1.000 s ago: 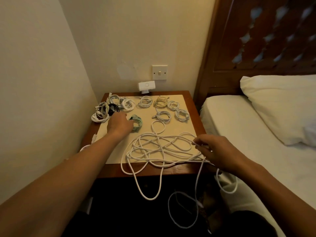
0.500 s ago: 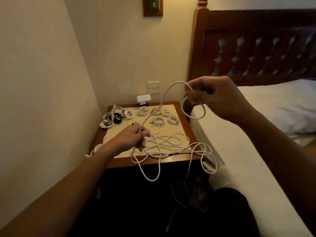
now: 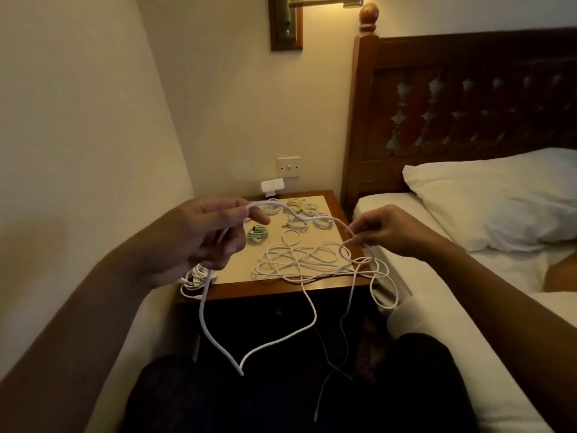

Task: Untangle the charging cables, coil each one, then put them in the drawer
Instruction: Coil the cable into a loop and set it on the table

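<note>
Nearest: slack of a white cable (image 3: 200,307) hangs from the left hand (image 3: 199,239), in front of the nightstand (image 3: 281,288). Left hand grips the cable, fingers curled. Right hand (image 3: 393,231) pinches it at the fingertips. The held span runs left-right. Right hand is nearer the tangle (image 3: 306,260), just below it on the top. Beyond: green coil (image 3: 258,235), then white coils (image 3: 299,205) along the far edge. Drawer not in view.
</note>
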Tool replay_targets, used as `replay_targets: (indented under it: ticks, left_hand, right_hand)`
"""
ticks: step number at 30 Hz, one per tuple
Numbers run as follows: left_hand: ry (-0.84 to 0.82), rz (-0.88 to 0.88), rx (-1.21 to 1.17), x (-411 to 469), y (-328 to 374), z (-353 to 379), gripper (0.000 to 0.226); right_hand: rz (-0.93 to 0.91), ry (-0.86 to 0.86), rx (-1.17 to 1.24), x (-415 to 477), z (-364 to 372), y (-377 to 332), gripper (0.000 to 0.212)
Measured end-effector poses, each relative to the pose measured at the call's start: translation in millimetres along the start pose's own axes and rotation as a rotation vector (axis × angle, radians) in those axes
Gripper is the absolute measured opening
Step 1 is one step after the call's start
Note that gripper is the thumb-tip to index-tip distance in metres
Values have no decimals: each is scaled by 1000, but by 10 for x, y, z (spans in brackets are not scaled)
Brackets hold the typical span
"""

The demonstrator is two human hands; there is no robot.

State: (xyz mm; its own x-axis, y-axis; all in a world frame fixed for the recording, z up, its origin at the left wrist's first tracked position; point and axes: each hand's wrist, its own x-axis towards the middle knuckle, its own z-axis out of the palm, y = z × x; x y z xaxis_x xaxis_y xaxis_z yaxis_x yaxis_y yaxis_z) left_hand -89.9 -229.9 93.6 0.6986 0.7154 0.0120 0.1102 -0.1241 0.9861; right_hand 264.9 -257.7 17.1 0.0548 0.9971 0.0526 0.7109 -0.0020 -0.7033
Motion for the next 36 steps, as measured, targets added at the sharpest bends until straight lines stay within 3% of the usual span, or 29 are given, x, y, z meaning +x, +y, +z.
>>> replay_targets:
  ticks: [3, 5, 6, 9, 11, 15, 17, 20, 22, 24, 26, 27, 30, 33, 36]
  left_hand:
    - [0, -195, 585, 22, -131, -72, 27]
    - [47, -255, 888, 103, -291, -47, 53]
    - [85, -225, 916, 152, -347, 16, 66]
    - [171, -2, 826, 338, -389, 264, 84]
    - [143, 92, 725, 428, -357, 435, 80]
    - [14, 71, 375, 490, -327, 583, 23]
    - [69, 73, 265, 468, -323, 594, 20]
    - [279, 130, 148, 468, -223, 570, 15]
    - [372, 174, 93, 497, -169, 530, 13]
    - [462, 228, 257, 516, -162, 455, 9]
    - [477, 221, 477, 520, -207, 326, 5]
    - [469, 185, 533, 514, -246, 238, 7]
    - [412, -8, 520, 455, -481, -128, 20]
    - [211, -199, 401, 339, -704, -329, 31]
    - [22, -183, 804, 256, -814, -358, 22]
  right_hand:
    - [-68, -6, 95, -81, -142, -175, 22]
    - [-154, -44, 141, -146, -196, -385, 27]
    - [-198, -71, 155, -171, -202, -501, 29]
    - [-316, -109, 156, -201, -146, -829, 33]
    - [-387, -106, 142, -198, -100, -998, 30]
    - [-460, -33, 183, -178, -75, -1136, 22]
    - [-445, 46, 229, -143, -59, -1122, 22]
    - [-327, 132, 373, -42, 49, -1005, 26]
    - [-165, 29, 522, -6, 250, -944, 34]
    - [-74, -245, 513, -72, 639, -894, 48]
    - [-92, -496, 496, -227, 1071, -831, 41]
    - [-116, -514, 493, -281, 1221, -783, 35]
    - [-79, -232, 521, -235, 1317, -583, 32]
    - [-43, -32, 526, -170, 1115, -491, 35]
    - [-85, 35, 407, -142, 856, -572, 33]
